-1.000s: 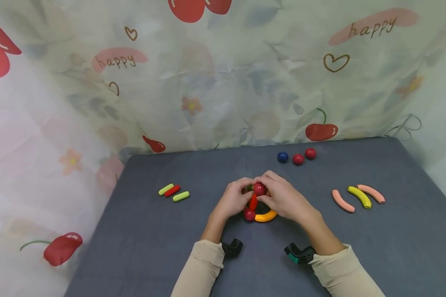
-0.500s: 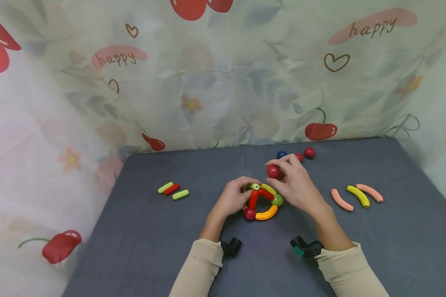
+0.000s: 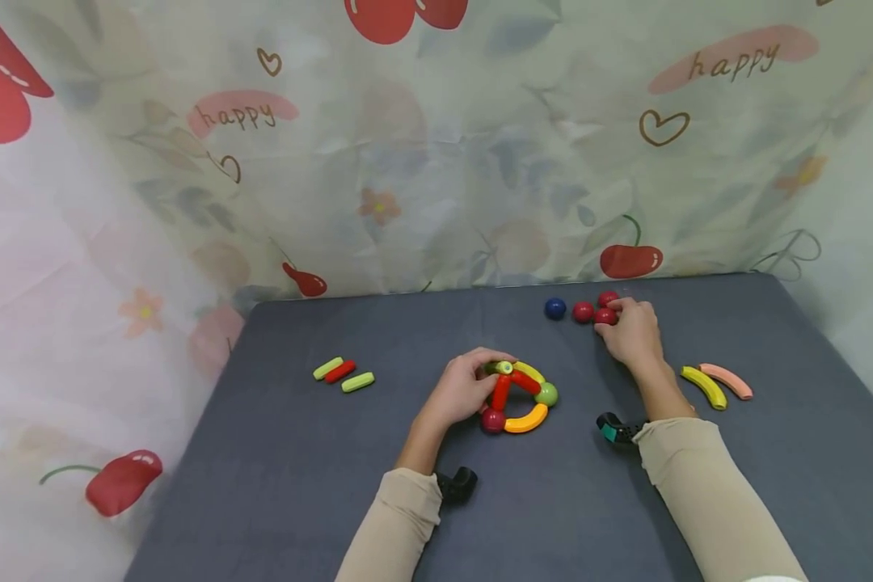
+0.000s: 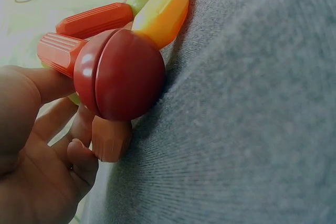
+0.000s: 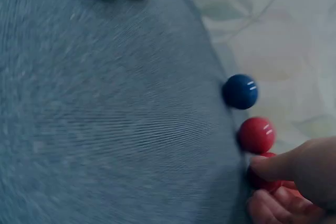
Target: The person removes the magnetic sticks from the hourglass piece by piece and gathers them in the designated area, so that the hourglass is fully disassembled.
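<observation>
Head view: left hand (image 3: 466, 385) has thumb and fingers curled onto the left side of the assembly (image 3: 525, 382). Lime bar (image 3: 504, 368) at the fingertips, corner ball (image 3: 493, 420) just below them, green ball (image 3: 546, 394) and orange bar (image 3: 527, 419) to their right. Right hand (image 3: 633, 333) is well apart, thumb and fingertips pinching the loose ball (image 3: 604, 318), gap only ball-wide. Can't tell if that grip is easing. Left red ball (image 3: 582, 312) is just left of those fingers, back red ball (image 3: 608, 297) just behind, blue ball (image 3: 555, 309) farther left.

Step, my read: parking a spare ball while the left steadies the assembly. Next move calls for right fingers to open without rolling the neighbours.

Vs 0.5 s ago: right fingers had a red ball up by the assembly, now they're at the group. Left grip looks unchanged.
</observation>
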`<state>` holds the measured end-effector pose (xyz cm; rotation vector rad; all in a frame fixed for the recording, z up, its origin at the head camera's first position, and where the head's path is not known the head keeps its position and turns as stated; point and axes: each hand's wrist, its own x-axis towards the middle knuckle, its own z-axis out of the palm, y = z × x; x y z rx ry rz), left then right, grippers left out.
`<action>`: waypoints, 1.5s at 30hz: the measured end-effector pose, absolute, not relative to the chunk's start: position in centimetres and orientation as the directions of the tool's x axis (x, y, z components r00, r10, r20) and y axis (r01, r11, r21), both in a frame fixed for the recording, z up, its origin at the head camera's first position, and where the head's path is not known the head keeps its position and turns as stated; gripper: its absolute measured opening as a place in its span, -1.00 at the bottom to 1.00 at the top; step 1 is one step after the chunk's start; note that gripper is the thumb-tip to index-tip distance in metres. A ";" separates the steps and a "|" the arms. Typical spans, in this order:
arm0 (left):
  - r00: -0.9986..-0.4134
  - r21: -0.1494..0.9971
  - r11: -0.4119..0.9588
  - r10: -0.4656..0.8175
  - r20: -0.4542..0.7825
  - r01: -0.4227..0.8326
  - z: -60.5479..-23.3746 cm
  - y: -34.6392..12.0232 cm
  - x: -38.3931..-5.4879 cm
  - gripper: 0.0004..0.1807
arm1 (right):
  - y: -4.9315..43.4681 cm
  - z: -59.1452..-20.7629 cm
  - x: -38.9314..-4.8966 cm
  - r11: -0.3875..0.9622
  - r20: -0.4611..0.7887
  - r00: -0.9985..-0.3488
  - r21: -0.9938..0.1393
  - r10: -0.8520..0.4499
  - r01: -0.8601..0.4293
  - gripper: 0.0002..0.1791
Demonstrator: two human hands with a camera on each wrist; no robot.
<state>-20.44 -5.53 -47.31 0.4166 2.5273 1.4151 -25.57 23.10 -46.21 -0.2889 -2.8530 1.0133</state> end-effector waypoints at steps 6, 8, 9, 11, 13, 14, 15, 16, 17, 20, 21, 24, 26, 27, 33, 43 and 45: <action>-0.929 0.852 0.501 0.367 -0.052 0.151 -47.4 -5.2 -20.6 -0.62 | 22.7 -45.5 -24.3 0.757 0.035 -0.974 -0.635 0.225 0.152 -0.41; -0.925 0.847 0.507 0.377 -0.051 0.160 -47.2 -5.3 -20.6 -0.60 | 22.0 -44.8 -23.3 0.757 0.029 -0.989 -0.647 0.146 0.092 -0.44; -0.924 0.846 0.507 0.379 -0.050 0.163 -47.1 -5.4 -20.6 -0.60 | 21.6 -44.5 -22.7 0.748 0.013 -0.996 -0.661 0.084 0.054 -0.46; -0.924 0.849 0.502 0.379 -0.046 0.164 -46.8 -5.6 -20.5 -0.59 | 21.0 -44.3 -21.7 0.719 -0.045 -0.996 -0.695 -0.072 -0.021 -0.47; -0.926 0.857 0.491 0.375 -0.042 0.160 -46.4 -5.9 -20.3 -0.55 | 20.5 -44.5 -20.8 0.667 -0.128 -0.965 -0.743 -0.229 -0.060 -0.44; -0.928 0.860 0.486 0.369 -0.041 0.155 -46.2 -6.1 -20.2 -0.54 | 20.3 -44.7 -20.5 0.645 -0.165 -0.942 -0.761 -0.293 -0.068 -0.43; -0.931 0.864 0.481 0.362 -0.042 0.148 -46.0 -6.3 -20.1 -0.52 | 20.2 -45.0 -20.2 0.623 -0.193 -0.918 -0.779 -0.347 -0.072 -0.43; -0.934 0.867 0.479 0.355 -0.045 0.140 -45.9 -6.5 -19.9 -0.51 | 20.2 -45.3 -20.0 0.605 -0.212 -0.896 -0.793 -0.390 -0.076 -0.43; -0.935 0.869 0.477 0.351 -0.051 0.132 -45.8 -6.7 -19.7 -0.51 | 20.1 -45.7 -19.8 0.587 -0.222 -0.879 -0.806 -0.422 -0.078 -0.44; -0.938 0.868 0.487 0.338 -0.083 0.099 -45.7 -7.1 -19.1 -0.56 | 20.1 -46.4 -19.6 0.551 -0.208 -0.859 -0.829 -0.468 -0.099 -0.50; -0.937 0.866 0.493 0.337 -0.095 0.089 -45.7 -7.3 -18.8 -0.58 | 20.1 -46.6 -19.5 0.544 -0.200 -0.858 -0.832 -0.472 -0.106 -0.52; -0.932 0.841 0.535 0.339 -0.131 0.076 -45.8 -7.5 -18.0 -0.60 | 20.2 -46.8 -19.4 0.535 -0.190 -0.862 -0.838 -0.470 -0.107 -0.55; -0.923 0.823 0.561 0.356 -0.143 0.088 -45.9 -7.5 -17.5 -0.60 | 20.1 -46.9 -19.4 0.535 -0.200 -0.866 -0.840 -0.458 -0.090 -0.56; -0.919 0.813 0.574 0.366 -0.144 0.101 -46.0 -7.5 -17.2 -0.60 | 20.1 -46.9 -19.3 0.534 -0.204 -0.866 -0.841 -0.457 -0.084 -0.55; -0.911 0.774 0.607 0.400 -0.102 0.180 -46.5 -6.9 -16.5 -0.69 | 19.8 -47.0 -19.3 0.530 -0.217 -0.864 -0.846 -0.455 -0.066 -0.54; -0.901 0.744 0.614 0.432 -0.038 0.264 -46.0 -6.8 -16.0 -0.74 | 19.8 -47.1 -19.6 0.546 -0.220 -0.864 -0.835 -0.453 -0.073 -0.55; -0.896 0.740 0.613 0.443 -0.031 0.277 -45.7 -7.2 -16.1 -0.73 | 19.8 -47.1 -19.6 0.546 -0.215 -0.863 -0.834 -0.457 -0.081 -0.55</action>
